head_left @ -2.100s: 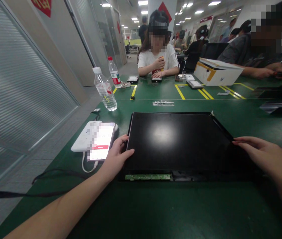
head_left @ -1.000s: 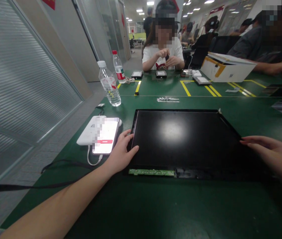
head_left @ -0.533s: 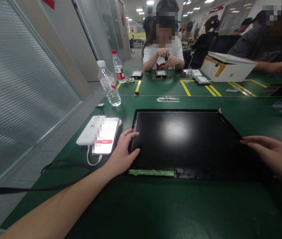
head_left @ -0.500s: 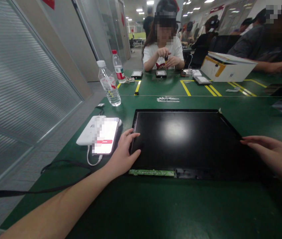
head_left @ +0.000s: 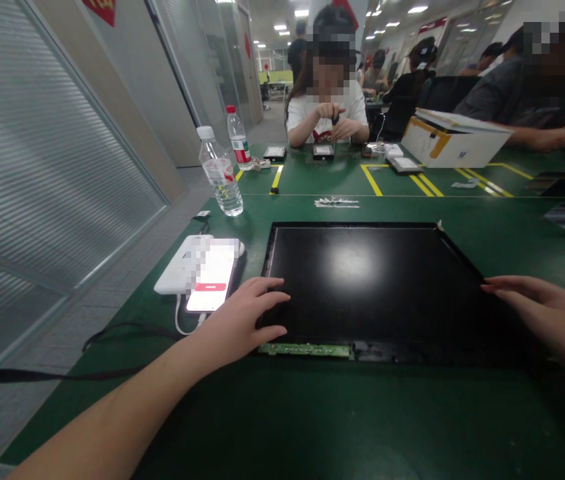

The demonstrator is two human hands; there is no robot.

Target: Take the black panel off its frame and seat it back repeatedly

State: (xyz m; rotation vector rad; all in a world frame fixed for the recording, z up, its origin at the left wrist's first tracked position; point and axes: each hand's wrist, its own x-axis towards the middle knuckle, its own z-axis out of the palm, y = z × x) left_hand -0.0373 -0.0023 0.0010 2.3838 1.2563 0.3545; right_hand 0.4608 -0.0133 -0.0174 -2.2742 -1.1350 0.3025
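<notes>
Display panel (head_left: pixel 362 287) lies flat, screen side up, in a thin black frame on the green table (head_left: pixel 342 420), directly in front of the person; its near edge exposes a green circuit board (head_left: pixel 305 350) on the left half; a round light reflection sits on the upper middle of the dark surface.

Left hand (head_left: pixel 257 310) extends over the left edge of the panel, near the front corner; the fingers are spread and the thumb stands apart from them (whether the fingertips touch the screen cannot be told). Right hand (head_left: pixel 537 300) is at the right edge; its thumb and fingertips come close together at the rim, but whether they clamp it cannot be told.

To the left of the panel, a smartphone (head_left: pixel 215 273) with a lit screen overlaps a flat white device (head_left: pixel 172 273); a white cable (head_left: pixel 178 319) loops at their near side; behind them stands a white-capped water bottle (head_left: pixel 222 180), with a red-capped bottle (head_left: pixel 240 143) farther back.

Beyond the panel lie torn white scraps (head_left: pixel 336 202); across the table, a co-worker (head_left: pixel 300 113) in a white shirt holds a narrow tool above a hard drive (head_left: pixel 323 152); a white carton (head_left: pixel 462 147) sits to the right.
</notes>
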